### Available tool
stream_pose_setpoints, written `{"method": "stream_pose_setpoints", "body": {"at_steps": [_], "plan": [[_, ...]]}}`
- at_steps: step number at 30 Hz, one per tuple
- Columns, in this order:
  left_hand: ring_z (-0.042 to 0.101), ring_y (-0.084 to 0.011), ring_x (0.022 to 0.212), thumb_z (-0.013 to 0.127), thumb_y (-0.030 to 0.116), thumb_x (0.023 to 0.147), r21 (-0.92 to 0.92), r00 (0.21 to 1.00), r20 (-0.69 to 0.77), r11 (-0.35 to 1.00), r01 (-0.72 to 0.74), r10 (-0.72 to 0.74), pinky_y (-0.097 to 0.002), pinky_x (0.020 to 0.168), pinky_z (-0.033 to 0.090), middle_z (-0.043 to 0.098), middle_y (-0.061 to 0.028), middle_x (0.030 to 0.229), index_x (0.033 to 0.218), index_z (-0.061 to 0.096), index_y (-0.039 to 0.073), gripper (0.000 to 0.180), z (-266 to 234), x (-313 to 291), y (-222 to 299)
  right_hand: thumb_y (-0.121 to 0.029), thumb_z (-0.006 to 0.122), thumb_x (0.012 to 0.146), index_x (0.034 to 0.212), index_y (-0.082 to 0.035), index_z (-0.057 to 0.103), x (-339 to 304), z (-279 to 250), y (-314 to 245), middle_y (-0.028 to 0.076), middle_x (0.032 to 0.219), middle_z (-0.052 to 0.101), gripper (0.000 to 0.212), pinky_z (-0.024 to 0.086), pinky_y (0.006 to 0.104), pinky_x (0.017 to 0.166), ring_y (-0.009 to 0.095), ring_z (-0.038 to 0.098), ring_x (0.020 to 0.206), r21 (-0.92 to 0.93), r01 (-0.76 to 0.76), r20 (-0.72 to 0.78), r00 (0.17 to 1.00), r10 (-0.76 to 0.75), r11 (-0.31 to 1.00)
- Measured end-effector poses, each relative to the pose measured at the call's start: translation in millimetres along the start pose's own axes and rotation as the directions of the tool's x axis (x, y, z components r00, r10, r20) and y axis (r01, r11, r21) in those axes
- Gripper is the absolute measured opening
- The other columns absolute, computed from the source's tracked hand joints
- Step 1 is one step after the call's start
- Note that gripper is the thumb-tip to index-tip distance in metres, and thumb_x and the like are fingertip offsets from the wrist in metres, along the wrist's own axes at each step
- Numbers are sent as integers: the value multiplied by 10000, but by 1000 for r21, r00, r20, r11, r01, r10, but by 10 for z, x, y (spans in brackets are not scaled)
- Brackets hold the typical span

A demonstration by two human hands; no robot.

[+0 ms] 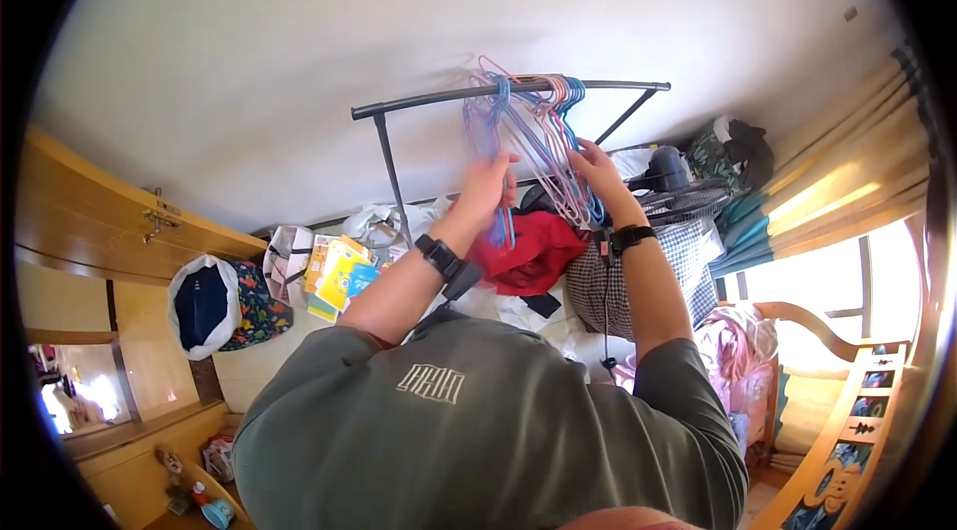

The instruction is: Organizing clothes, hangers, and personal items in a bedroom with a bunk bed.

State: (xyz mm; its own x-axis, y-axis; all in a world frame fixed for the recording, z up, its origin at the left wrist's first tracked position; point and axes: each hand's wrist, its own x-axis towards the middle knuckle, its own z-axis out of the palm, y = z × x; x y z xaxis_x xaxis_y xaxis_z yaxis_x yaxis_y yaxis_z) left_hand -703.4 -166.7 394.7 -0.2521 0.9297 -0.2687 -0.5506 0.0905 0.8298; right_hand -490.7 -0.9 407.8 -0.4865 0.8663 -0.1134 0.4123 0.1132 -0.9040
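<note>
Nearest the camera is the person's grey-green shirt (pixel 478 440), from which both forearms rise toward a dark metal clothes rail (pixel 518 91) at the far side. Each wrist carries a black band. The left hand (pixel 488 186) is curled around the lower parts of a bunch of blue and pink wire hangers (pixel 528 131), fingers closed on them. The right hand (pixel 595 169), a little apart to the right, touches the same bunch with its fingers bent into the wires; whether it truly grips them cannot be told. The hangers hook over the rail near its middle and fan downward between the two hands. Below the hands lies a red garment (pixel 533 251) on a heap of clothes, with a checked cloth (pixel 598 286) just right of it. To the left, yellow and blue booklets (pixel 339 276) lie near the rail's upright. A black fan (pixel 678 186) stands far right, beside yellow curtains (pixel 847 171).
</note>
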Motion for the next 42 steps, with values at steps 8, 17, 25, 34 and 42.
{"method": "stream_pose_setpoints", "body": {"at_steps": [8, 17, 25, 34, 42], "plan": [[694, -227, 726, 584, 342, 1063, -55, 988, -126, 994, -98, 91, -361, 610, 587, 659, -98, 853, 1326, 535, 50, 397, 181, 286, -85, -217, 709, 990, 1375, -10, 551, -22, 583, -107, 50, 1125, 698, 465, 540, 272, 801, 110, 669, 913, 268, 88, 118, 985, -123, 959], [692, -171, 828, 577, 353, 1061, 423, 986, -47, 898, -126, 160, -320, 722, 566, 705, -79, 992, 1242, 628, 53, 354, -144, 570, 178, -258, 649, 1031, 1386, -74, 523, -13, 848, -293, 53, 1150, 680, 420, 597, 318, 754, 153, 705, 958, 677, -236, 316, 949, 14, 697], [681, -178, 951, 550, 428, 1068, 107, 988, 141, 993, 50, -65, -414, 832, 560, 698, -40, 1078, 1256, 641, 85, 402, 77, 262, 216, -303, 597, 1059, 1411, -45, 511, -35, 552, -374, 46, 1209, 687, 444, 558, 306, 856, 143, 679, 1052, 507, -243, 320, 944, 81, 827], [665, -182, 888, 684, 347, 993, 531, 978, 186, 828, -182, 96, -363, 720, 546, 690, -86, 1046, 1356, 545, -10, 528, -240, 283, -307, -180, 600, 1057, 1422, -9, 548, -1211, -139, 716, 110, 1200, 708, 407, 519, 286, 941, 152, 661, 1059, 447, -56, 49, 998, 37, 893], [559, -414, 1236, 688, 267, 969, 893, 564, 410, -188, -410, 717, -479, 1054, 445, 429, -291, 1483, 1500, 363, -50, 698, 129, -406, -86, -354, 580, 991, 1001, 48, 716, -4614, -180, 2338, 201, 902, 747, 425, 563, 425, 785, 308, 735, 802, 28, -841, -198, 525, 828, 540]]}}
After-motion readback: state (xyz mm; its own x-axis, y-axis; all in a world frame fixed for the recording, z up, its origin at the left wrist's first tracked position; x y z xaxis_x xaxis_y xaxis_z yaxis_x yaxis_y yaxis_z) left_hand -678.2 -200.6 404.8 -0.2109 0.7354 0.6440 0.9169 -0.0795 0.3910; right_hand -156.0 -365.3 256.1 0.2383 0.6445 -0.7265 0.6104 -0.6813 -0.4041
